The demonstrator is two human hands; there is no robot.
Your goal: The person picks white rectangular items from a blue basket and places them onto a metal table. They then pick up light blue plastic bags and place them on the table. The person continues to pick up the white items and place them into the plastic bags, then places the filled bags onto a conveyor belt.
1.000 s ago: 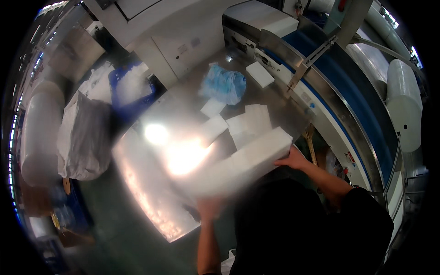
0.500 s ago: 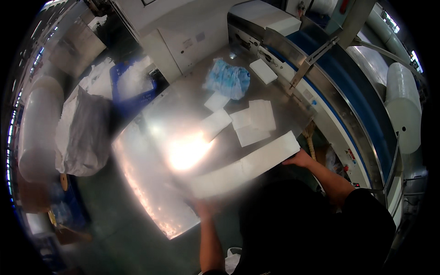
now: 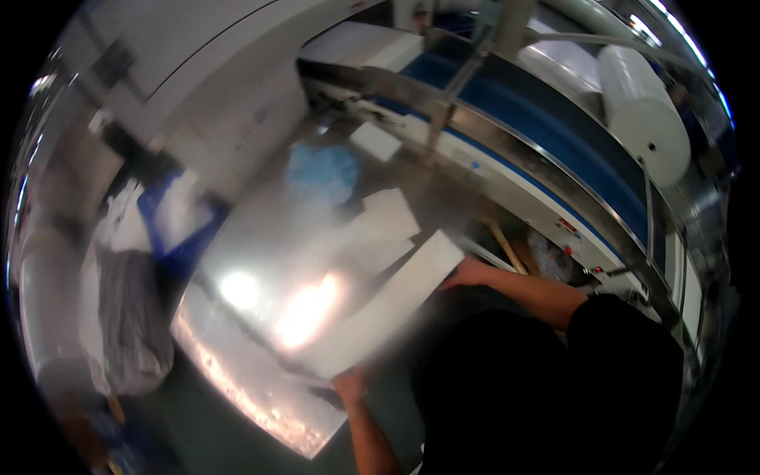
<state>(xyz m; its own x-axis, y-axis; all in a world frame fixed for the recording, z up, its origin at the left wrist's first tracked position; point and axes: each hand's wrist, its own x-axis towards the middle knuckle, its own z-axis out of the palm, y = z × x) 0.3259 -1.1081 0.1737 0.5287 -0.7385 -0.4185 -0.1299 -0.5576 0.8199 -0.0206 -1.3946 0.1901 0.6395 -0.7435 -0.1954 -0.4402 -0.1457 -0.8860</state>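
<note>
Between my two hands a long white block [image 3: 388, 313], perhaps a row of stacked sheets, lies slantwise along the near side of a shiny metal table [image 3: 261, 376]. My left hand [image 3: 350, 385] is closed on its near left end. The far right end is gripped by my right hand [image 3: 465, 274], whose fingers are partly hidden behind it. Beyond the block lie loose white pieces [image 3: 392, 215], flat on the metal. Further back sit a crumpled blue plastic bundle [image 3: 322, 174] and a small white block [image 3: 376, 142]. Glare and blur wash out parts of the tabletop.
A blue conveyor belt [image 3: 546, 127] with a metal side rail runs along the right. Large wrapped rolls [image 3: 645, 123] stand behind it. To the left are a blue crate [image 3: 184, 247] holding white material and a grey-and-white sack [image 3: 134, 332]. A pale machine housing [image 3: 229, 103] rises at the back.
The whole view has turned, shifting the table and conveyor leftward. Both hands still hold the white block's ends, and it now slants more steeply in the picture.
</note>
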